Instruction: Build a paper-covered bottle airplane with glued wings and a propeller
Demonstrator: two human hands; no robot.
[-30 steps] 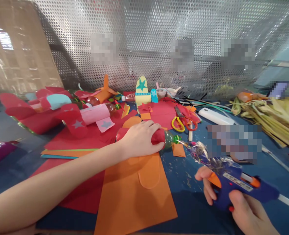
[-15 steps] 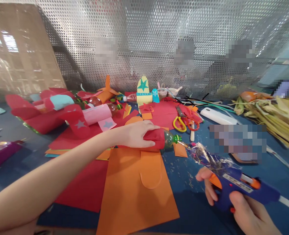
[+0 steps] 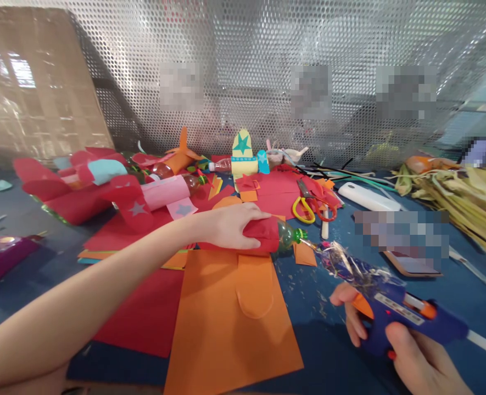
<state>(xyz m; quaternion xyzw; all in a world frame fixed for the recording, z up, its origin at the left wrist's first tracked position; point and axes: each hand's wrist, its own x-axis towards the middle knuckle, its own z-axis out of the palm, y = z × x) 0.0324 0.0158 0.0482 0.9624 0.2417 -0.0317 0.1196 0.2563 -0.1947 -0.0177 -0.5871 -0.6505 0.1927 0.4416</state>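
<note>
My left hand (image 3: 230,226) is closed around a plastic bottle (image 3: 286,235) wrapped in red paper, lying on its side with the green neck to the right. In my right hand (image 3: 411,351) is a blue hot glue gun (image 3: 399,312), its front tangled in shiny strands and a white glue stick out of its back. The gun's nozzle is close to the bottle's neck; I cannot tell whether they touch. Under the bottle lies orange paper (image 3: 222,340) with a rounded orange strip (image 3: 255,291) on top, beside red paper (image 3: 139,312).
Scissors with yellow and red handles (image 3: 304,208), a white tool (image 3: 368,196) and a phone (image 3: 415,263) lie to the right. Paper-covered bottle crafts (image 3: 164,192) stand behind my left arm. Corn husks (image 3: 465,197) are far right, and a purple glue gun (image 3: 7,258) far left. A perforated metal panel (image 3: 243,55) rises behind.
Almost nothing differs. The view has shifted very slightly, while both hands keep their hold on the bottle and the glue gun.
</note>
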